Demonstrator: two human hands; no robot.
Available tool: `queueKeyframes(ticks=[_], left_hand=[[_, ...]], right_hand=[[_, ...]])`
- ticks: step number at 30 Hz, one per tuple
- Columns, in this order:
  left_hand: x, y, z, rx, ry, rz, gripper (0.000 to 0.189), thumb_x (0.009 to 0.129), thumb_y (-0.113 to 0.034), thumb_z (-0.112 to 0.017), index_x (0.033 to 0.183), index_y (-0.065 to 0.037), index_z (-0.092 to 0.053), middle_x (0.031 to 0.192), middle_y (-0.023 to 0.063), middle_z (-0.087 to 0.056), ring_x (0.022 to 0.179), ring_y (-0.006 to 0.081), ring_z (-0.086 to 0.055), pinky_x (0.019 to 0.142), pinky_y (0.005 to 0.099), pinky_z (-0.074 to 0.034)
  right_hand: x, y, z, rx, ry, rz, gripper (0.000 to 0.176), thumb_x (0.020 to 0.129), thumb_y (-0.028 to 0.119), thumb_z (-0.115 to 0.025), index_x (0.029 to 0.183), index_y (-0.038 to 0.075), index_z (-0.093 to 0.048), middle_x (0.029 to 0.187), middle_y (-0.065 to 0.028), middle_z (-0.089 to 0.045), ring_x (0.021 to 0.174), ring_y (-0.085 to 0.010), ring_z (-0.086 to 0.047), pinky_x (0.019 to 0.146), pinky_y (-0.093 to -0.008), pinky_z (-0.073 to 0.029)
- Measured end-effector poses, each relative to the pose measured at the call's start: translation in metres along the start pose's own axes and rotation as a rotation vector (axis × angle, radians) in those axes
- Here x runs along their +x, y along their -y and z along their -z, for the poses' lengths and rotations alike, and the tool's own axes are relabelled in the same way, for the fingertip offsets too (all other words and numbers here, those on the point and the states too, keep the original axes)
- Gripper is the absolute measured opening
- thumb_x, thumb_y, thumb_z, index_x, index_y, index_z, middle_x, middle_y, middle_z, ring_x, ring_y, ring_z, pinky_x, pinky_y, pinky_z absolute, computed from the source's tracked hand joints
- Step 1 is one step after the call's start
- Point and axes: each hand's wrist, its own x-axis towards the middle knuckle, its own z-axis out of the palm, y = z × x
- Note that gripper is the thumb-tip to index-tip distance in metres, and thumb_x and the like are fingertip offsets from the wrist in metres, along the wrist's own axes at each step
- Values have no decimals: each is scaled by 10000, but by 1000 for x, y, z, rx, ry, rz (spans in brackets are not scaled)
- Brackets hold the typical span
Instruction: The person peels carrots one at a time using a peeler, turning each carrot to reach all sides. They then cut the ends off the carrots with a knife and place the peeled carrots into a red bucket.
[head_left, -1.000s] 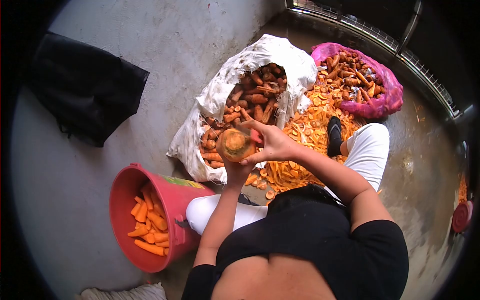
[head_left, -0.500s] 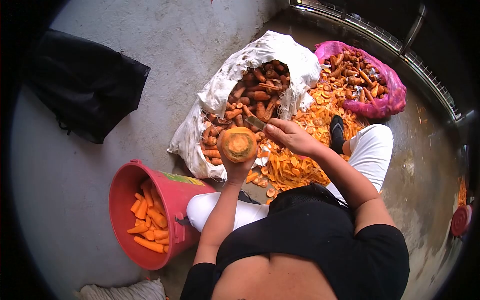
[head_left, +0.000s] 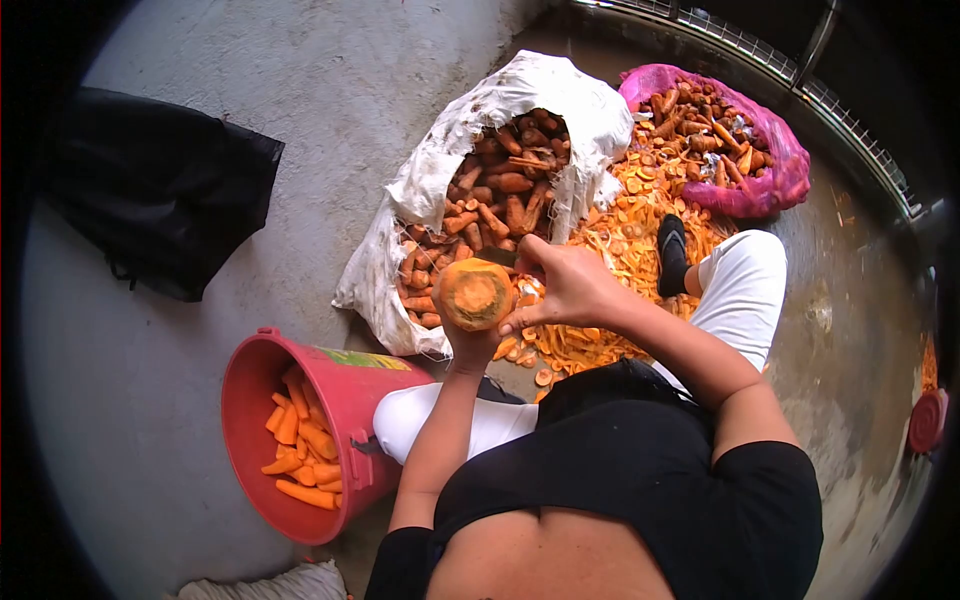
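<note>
My left hand is wrapped round a thick carrot, its cut, brownish top end facing up at the camera. Gripped in my right hand is a knife, its blade lying across the far side of the carrot. The right thumb reaches to the carrot's near right edge. Just beyond both hands, a torn white sack lies open, full of unpeeled carrots. Orange peelings and cut carrot ends cover the floor right of it.
A red bucket at the left holds peeled carrots. At the back right stands a pink mesh sack of carrot pieces. Black cloth lies at far left, and a red round object is at far right.
My right hand has turned and come closer, bringing the knife blade from above the carrot's right side onto its far edge, thumb now at the carrot. My left hand keeps its hold.
</note>
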Motion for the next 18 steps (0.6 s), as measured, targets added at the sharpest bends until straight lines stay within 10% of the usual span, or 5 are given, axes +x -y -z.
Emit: queueKeyframes(ticks=[8, 18], left_hand=[[11, -16, 0, 186, 47, -132, 955, 683, -406, -837, 1341, -21, -261, 1263, 143, -434, 1149, 242, -509, 963, 369, -443], [1, 1, 0, 117, 58, 12, 845, 706, -95, -798, 1337, -24, -241, 1248, 142, -456, 1122, 250, -538, 948, 370, -460]], right_hand=[[2, 10, 6, -67, 57, -74, 800, 524, 705, -773, 903, 48, -518, 792, -152, -650, 769, -349, -653, 634, -432, -485], [2, 11, -9, -125, 21, -110, 806, 577, 742, -718, 931, 43, -530, 786, -165, -649, 755, -337, -659, 644, -418, -501]])
